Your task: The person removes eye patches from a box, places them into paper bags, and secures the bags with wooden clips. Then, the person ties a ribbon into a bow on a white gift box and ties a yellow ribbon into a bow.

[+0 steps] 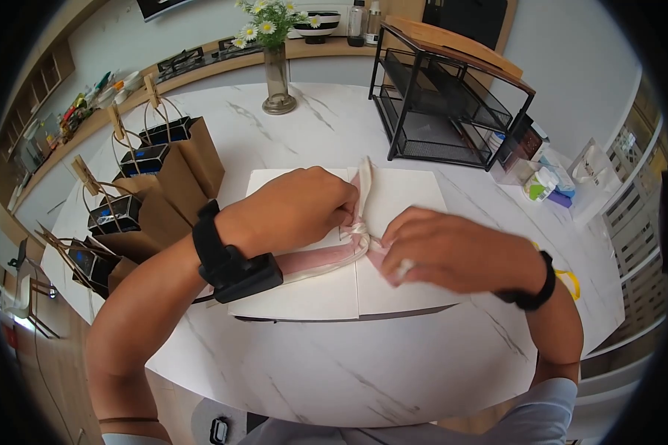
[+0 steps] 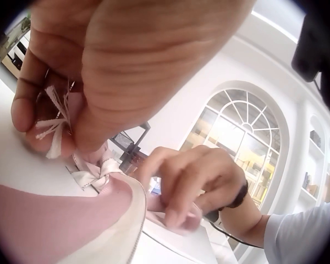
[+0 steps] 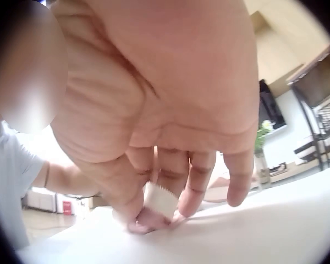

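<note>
A flat white box (image 1: 408, 200) lies on the table, wrapped by a pink ribbon with cream edges (image 1: 312, 261). At its middle the ribbon is twisted into a knot (image 1: 360, 236), and one loose length stands up behind it. Just left of the knot, my left hand (image 1: 297, 208) pinches part of the ribbon; in the left wrist view a frayed ribbon end (image 2: 56, 129) sticks out between its curled fingers. My right hand (image 1: 453, 252), slightly blurred, is to the right of the knot. Its thumb and fingers pinch another ribbon tail (image 3: 160, 201), low over the box.
Several brown paper bags (image 1: 200, 152) with clothespins on their handles line the left side. Behind the box stand a vase of daisies (image 1: 277, 81) and a black mesh rack (image 1: 453, 104). Small bottles and packets (image 1: 545, 182) sit at the right, near a yellow strip (image 1: 570, 282).
</note>
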Demonstrator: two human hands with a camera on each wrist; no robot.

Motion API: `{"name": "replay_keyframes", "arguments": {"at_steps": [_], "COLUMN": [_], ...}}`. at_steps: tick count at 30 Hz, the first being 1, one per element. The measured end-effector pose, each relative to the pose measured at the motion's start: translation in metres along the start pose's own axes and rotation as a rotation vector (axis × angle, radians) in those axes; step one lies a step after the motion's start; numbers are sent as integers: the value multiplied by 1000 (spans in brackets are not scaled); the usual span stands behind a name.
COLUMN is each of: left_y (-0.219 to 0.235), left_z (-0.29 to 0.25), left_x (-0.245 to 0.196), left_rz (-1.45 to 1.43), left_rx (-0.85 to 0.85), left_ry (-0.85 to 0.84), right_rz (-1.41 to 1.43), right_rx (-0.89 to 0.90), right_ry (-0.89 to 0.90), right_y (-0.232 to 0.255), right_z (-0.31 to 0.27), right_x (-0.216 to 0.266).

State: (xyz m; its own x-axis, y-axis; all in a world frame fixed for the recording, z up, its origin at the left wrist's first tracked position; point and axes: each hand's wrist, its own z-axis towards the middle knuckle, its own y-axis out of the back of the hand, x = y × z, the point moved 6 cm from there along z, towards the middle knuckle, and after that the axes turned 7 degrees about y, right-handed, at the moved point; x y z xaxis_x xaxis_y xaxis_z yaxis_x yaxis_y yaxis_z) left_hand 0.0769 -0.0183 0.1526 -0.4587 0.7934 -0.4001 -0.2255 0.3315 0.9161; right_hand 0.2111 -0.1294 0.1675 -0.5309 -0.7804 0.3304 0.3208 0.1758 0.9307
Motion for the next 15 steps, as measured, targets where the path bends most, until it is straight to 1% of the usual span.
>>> {"name": "replay_keyframes", "arguments": {"at_steps": [2,4,5,7,8,9,11,12,14,15], "left_y": [1,0,0,0,1,2,1,0,-3,-1], "left_z": [-4,-5,-5,-5,-6,-5,-3,-2,2,2], "left_x": [-2,-2,-1,0,0,3,4,3,2,1], "left_rz": [14,7,-2,-19,-39,-41,-6,-6,31,36], "left_rx": [-24,-19,-15,-14,-14,-21,-15,-18,12,11], "left_ry": [-17,-14,-2,-35,-61,-55,-34,-31,17,11], "right_rz": [45,-210,-214,-547,-509,-442,-446,-446,-622,-628], "right_rx": [33,-30,-32,-271,-369,-428,-381,-380,-184,-187], "right_ry": [-20,-98,-103,-102,-43,67,128,133,155,151], "right_y": [7,18,16,24,28,29,15,8,-12,-15], "right_z": [-11,-20,-20,-8,2,9,20,27,42,49], "right_x": [-21,-34,-33,-20,2,23,55,60,68,65]}}
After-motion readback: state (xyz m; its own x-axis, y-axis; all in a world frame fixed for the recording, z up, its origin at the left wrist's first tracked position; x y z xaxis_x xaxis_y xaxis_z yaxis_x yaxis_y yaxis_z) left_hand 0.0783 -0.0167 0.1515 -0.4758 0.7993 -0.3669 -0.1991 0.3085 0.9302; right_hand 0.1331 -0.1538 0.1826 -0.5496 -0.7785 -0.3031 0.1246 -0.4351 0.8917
